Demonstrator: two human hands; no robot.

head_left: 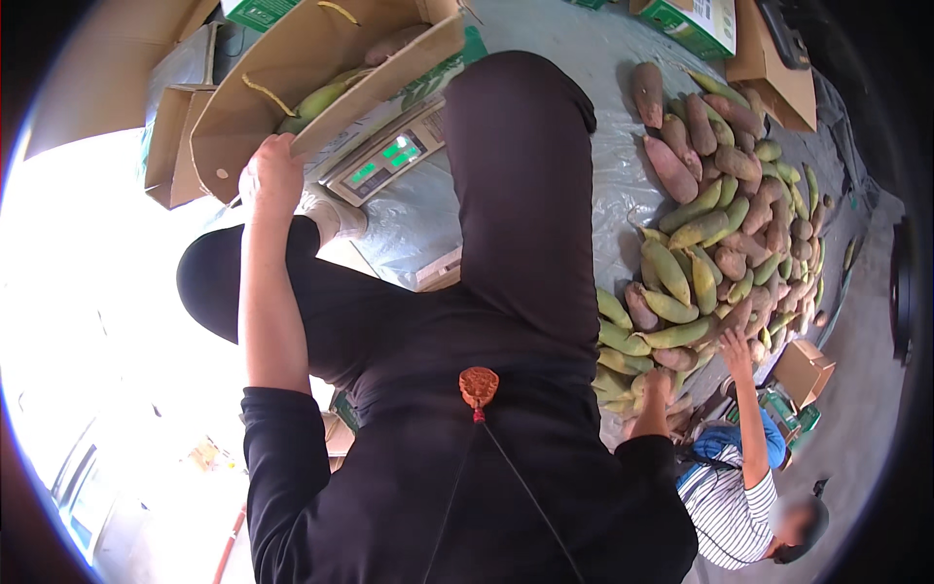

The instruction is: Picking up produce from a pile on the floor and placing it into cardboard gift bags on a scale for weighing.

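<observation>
My left hand (pixel 270 177) is closed on the near edge of an open cardboard box (pixel 365 86), which has yellow cord handles. Inside it lie a green radish (pixel 321 100) and a reddish-brown root (pixel 394 46). The box rests at a weighing scale (pixel 384 161) with lit green digits. To the right, my right hand (pixel 656 387) reaches into the near side of a large pile of green radishes (pixel 666 271) and reddish-brown roots (pixel 671 167). It is beside a short brownish root (pixel 675 357); its fingers are too unclear to show a grip.
Another person (pixel 735 487) in a striped top stretches a hand (pixel 736 352) onto the same pile. A smaller open carton (pixel 806 372) stands near that person. Green-and-white boxes (pixel 696 24) are at the far right. Clear plastic sheeting (pixel 613 185) covers the ground.
</observation>
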